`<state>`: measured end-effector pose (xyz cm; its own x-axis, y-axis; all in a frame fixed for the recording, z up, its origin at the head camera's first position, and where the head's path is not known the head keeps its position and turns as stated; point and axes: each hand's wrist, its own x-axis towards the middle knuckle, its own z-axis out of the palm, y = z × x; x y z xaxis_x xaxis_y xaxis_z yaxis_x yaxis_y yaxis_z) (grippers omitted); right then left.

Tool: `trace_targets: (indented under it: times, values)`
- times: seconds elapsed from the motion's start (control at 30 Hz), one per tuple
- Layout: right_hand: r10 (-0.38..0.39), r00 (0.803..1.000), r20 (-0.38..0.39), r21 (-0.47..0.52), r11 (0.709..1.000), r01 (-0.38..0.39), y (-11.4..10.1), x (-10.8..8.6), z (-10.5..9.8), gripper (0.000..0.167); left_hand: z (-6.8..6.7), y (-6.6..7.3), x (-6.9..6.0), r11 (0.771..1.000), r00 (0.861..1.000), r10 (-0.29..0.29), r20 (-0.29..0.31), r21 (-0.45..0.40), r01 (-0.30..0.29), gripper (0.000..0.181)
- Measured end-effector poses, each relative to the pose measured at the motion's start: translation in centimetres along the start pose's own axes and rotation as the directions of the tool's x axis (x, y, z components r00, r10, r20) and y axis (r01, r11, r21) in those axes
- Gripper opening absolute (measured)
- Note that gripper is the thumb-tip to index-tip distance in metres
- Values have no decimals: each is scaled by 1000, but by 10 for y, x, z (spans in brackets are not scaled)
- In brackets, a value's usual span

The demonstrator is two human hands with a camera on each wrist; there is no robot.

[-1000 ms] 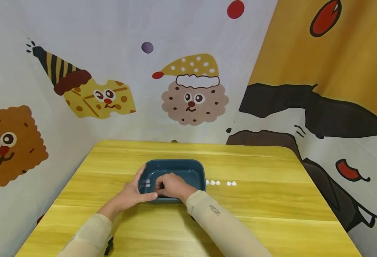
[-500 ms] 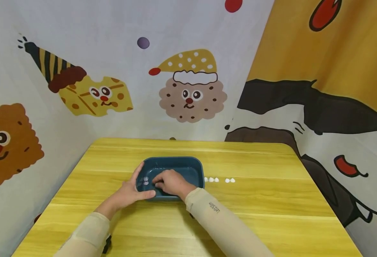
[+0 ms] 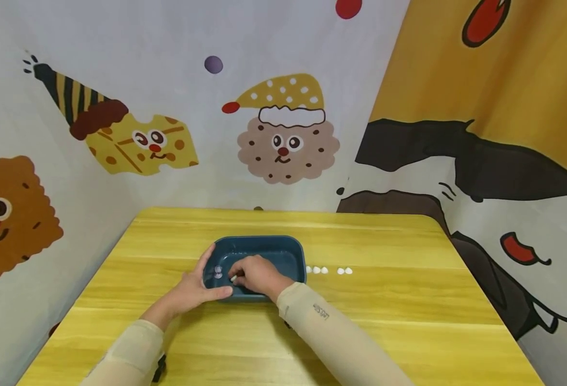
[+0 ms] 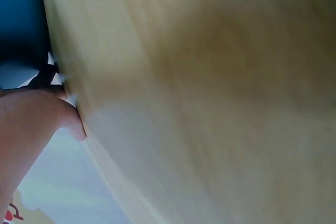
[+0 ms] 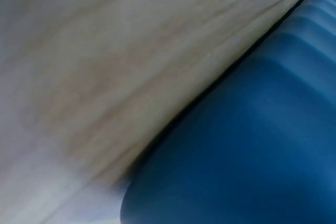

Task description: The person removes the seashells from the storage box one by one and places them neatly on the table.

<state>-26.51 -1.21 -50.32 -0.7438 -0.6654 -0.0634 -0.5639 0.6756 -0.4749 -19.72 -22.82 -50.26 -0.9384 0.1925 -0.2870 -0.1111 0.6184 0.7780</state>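
Dark blue rectangular tray [image 3: 283, 246] sits flat on the wood-grain worktop [image 3: 384, 300], near the middle. Our left hand [image 3: 190, 293] spans its near-left corner: thumb laid straight along the near rim, fingers reaching up the left end, the spread fairly wide. The left wrist view catches only part of the hand and a slice of blue wall, so we cannot tell how the remaining fingers lie.

Our right hand [image 3: 256, 276] is down inside the tray, narrowed to a pinch, a small white piece [image 3: 233, 278] showing at the fingertips. Just left of it, two pale purplish pieces [image 3: 218, 272] lie in the left end of the tray. Outside, to the right, a row of white pieces [image 3: 316, 270] on the worktop: three together, the first just beside the tray wall, then a gap and two more.

Handling, as we judge it: the pinched piece is very light, probably firm and perhaps smooth enough to slip. Best held by opposite edges between thumb and forefinger, without a hard squeeze; fragility we cannot tell. The tray looks like stiff plastic, light enough to slide if bumped; rim and corner offer the surest hold. The right wrist view shows the tray's blue outer wall, blurred, not the fingers.
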Motion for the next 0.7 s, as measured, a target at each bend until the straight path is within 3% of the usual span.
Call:
trace_targets:
  times: [0.23,0.7]
  values:
    - [-25,998,-60,15,1000,26,3,-1,3,14,0,-1,0,1000,1000,6,9,-8,-5,124]
    - [62,997,-49,14,998,-61,-1,2,2,16,-1,-3,1,1000,1000,16,13,6,-16,125]
